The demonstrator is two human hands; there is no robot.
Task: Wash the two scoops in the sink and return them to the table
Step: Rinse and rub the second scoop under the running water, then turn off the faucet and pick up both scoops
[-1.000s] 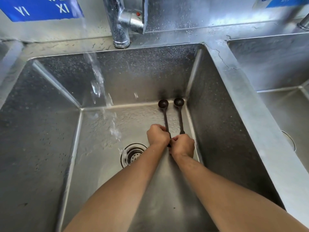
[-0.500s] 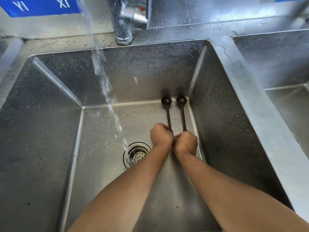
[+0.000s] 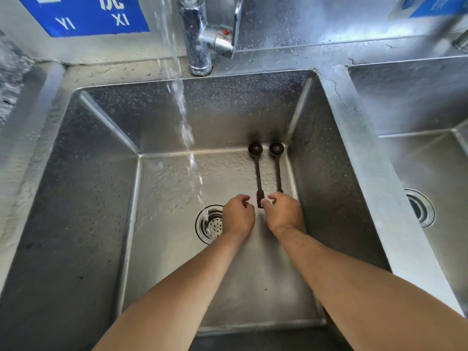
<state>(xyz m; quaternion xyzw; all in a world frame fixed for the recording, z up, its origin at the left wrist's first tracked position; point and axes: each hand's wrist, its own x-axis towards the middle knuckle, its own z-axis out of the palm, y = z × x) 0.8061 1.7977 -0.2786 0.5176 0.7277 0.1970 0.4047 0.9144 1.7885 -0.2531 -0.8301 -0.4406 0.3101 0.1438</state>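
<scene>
2 dark scoops, the left scoop (image 3: 257, 173) and the right scoop (image 3: 277, 168), lie side by side on the sink (image 3: 253, 287) floor, bowls in its far right corner. The left hand (image 3: 238, 216) is loosely curled, holding nothing, just beside the left handle. The right hand (image 3: 285, 212), half open, covers the right handle's end; grip unclear.

Wet brushed-steel sink (image 3: 336, 138), glossy chrome tap (image 3: 197, 44), two dark matt scoops (image 3: 258, 173)
</scene>
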